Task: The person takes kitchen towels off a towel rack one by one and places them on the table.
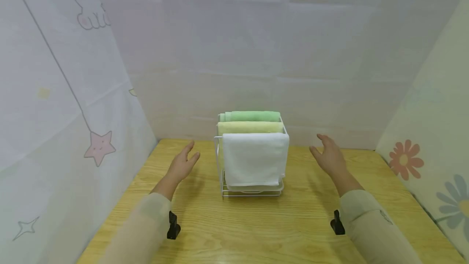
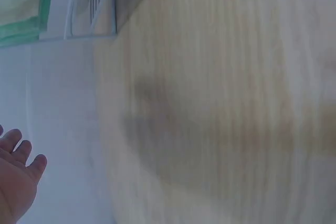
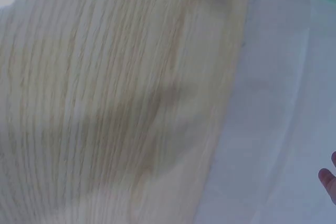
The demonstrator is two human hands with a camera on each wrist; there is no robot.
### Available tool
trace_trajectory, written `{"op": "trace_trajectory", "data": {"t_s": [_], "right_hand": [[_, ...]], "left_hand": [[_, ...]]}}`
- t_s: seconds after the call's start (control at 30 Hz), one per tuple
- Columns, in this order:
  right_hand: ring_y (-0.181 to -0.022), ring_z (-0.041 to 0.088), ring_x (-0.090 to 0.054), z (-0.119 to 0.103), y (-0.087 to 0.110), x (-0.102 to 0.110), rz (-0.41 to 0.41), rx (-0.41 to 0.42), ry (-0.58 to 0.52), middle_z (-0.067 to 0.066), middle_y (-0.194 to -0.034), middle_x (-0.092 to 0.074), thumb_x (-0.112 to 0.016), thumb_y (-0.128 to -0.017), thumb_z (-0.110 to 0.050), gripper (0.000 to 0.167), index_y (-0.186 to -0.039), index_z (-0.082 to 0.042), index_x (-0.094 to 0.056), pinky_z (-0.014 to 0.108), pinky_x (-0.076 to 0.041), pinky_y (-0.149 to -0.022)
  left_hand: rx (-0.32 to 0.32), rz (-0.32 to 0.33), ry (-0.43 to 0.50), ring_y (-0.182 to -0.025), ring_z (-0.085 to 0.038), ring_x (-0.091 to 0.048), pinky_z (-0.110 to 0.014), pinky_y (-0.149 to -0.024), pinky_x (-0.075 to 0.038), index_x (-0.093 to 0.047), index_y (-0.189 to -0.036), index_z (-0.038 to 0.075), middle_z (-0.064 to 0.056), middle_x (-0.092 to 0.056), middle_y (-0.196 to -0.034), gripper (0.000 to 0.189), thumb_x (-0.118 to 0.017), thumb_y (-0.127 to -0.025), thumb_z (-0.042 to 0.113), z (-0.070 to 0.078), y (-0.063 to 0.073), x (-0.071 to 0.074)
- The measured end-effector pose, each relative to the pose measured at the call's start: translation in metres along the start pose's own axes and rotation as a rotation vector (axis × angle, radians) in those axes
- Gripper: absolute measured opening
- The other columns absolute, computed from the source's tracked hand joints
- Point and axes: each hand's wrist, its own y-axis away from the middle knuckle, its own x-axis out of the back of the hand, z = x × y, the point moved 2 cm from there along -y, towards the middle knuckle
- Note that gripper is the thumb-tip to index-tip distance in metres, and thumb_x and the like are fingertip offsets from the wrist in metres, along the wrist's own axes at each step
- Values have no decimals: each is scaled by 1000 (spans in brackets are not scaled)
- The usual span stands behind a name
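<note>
A white wire rack (image 1: pixel 253 194) stands on the wooden table, with three towels draped over its bars. The white towel (image 1: pixel 255 160) hangs in front, a yellow towel (image 1: pixel 250 127) in the middle and a green towel (image 1: pixel 256 116) at the back. My left hand (image 1: pixel 182 164) hovers to the left of the rack, fingers extended and apart from it. On the other side my right hand (image 1: pixel 330 159) hovers likewise, touching nothing. Part of the rack frame (image 2: pixel 92 37) shows in the left wrist view, above the left fingers (image 2: pixel 21 151).
The wooden table (image 1: pixel 253 231) reaches back to a pale cloth backdrop (image 1: pixel 238 52). Printed cloth walls stand at both sides, with a pink star (image 1: pixel 99 147) on the left and a red flower (image 1: pixel 406 159) on the right. Black clips (image 1: pixel 173 226) sit by both sleeves.
</note>
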Motion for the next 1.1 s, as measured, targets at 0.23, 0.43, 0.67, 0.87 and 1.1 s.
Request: {"op": "trace_trajectory", "data": {"t_s": [0.23,0.43,0.67,0.87,1.1], "right_hand": [[-134,53,-37,-26,2,0,22,16,-147,27,-156,-30,-45,-103,-41,62,-153,-7,-29,68,-39,-105],[-136,47,-39,-50,4,6,51,75,-188,23,-154,-37,-47,-103,-38,59,-152,-9,-32,65,-41,-105],[-138,45,-38,-72,3,16,103,147,-227,20,-151,-42,-48,-103,-37,56,-149,-8,-36,62,-42,-106],[-133,46,-42,-92,4,25,142,196,-287,20,-148,-46,-49,-102,-33,52,-147,-6,-41,62,-43,-104],[-133,43,-44,-111,7,30,163,256,-283,19,-144,-50,-49,-102,-31,48,-143,-6,-46,61,-46,-102]], "left_hand": [[-30,26,190,-149,-38,-22,-55,-122,-20,-18,-156,6,-19,-27,-160,62,-42,-106,34,-9,20,-27],[-36,41,296,-146,-38,-29,-53,-121,-25,-24,-153,4,-19,-33,-157,58,-44,-105,29,-6,31,-40],[-2,29,379,-144,-39,-33,-50,-118,-31,-30,-151,3,-20,-37,-154,54,-49,-104,22,-5,41,-58],[19,41,435,-143,-39,-34,-49,-118,-31,-35,-148,1,-22,-39,-152,53,-55,-101,16,-8,47,-74],[17,68,488,-139,-40,-40,-50,-117,-31,-39,-144,-4,-24,-44,-148,53,-59,-98,12,-8,56,-86]]}}
